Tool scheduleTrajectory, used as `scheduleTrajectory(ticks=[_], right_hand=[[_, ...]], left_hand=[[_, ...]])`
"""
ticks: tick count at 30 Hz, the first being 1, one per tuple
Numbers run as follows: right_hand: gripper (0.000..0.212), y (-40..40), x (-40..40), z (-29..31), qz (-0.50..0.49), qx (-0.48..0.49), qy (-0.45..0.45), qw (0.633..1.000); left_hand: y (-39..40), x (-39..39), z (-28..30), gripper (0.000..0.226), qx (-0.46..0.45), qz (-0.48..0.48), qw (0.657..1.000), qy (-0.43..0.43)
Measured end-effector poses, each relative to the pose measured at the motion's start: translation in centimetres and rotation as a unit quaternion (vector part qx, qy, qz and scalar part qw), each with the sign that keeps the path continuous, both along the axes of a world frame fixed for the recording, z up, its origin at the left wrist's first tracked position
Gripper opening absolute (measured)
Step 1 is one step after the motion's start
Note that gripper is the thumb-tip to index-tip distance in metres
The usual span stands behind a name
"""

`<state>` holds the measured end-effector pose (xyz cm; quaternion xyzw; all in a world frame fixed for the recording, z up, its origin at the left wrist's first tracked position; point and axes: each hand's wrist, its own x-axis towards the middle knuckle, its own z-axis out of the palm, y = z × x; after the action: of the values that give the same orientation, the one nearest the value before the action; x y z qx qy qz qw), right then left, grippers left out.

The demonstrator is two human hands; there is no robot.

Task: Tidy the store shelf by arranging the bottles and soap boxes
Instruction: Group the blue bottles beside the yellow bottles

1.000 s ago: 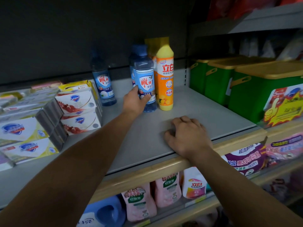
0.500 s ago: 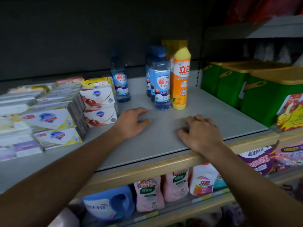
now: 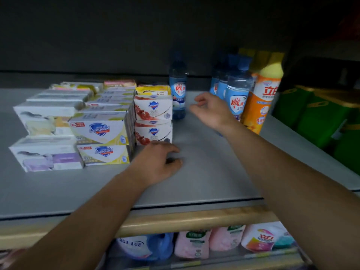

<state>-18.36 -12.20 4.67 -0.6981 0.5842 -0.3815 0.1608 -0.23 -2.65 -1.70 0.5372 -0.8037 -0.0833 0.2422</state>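
One blue bottle (image 3: 177, 90) stands alone on the shelf (image 3: 204, 172), apart from the bottle group (image 3: 236, 94) at the right; soap boxes (image 3: 101, 131) are stacked left. Arranging looks partly done. Right hand (image 3: 211, 110) hovers loosely curled, empty. Left hand (image 3: 157, 162) rests on the shelf.

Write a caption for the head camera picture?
Right hand reaches toward lone blue bottle beside soap boxes; left hand rests on shelf.
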Motion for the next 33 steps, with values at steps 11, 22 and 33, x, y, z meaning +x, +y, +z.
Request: scheduleTrajectory(ticks=[11,22,33], right_hand=[[0.058,-10.0,4.5,2.7,-0.039,0.016,-0.033,0.999],[0.06,-12.2,5.9,3.0,-0.093,-0.017,-0.098,0.991],[0.062,-0.7,3.0,3.3,-0.083,-0.067,-0.05,0.993]], left_hand=[[-2.0,0.8,-1.3,0.043,-0.023,0.071,0.996,0.038],[-2.5,0.9,-1.4,0.041,-0.03,0.074,0.995,0.065],[-2.3,0.6,-0.8,0.032,0.007,0.09,0.988,0.124]])
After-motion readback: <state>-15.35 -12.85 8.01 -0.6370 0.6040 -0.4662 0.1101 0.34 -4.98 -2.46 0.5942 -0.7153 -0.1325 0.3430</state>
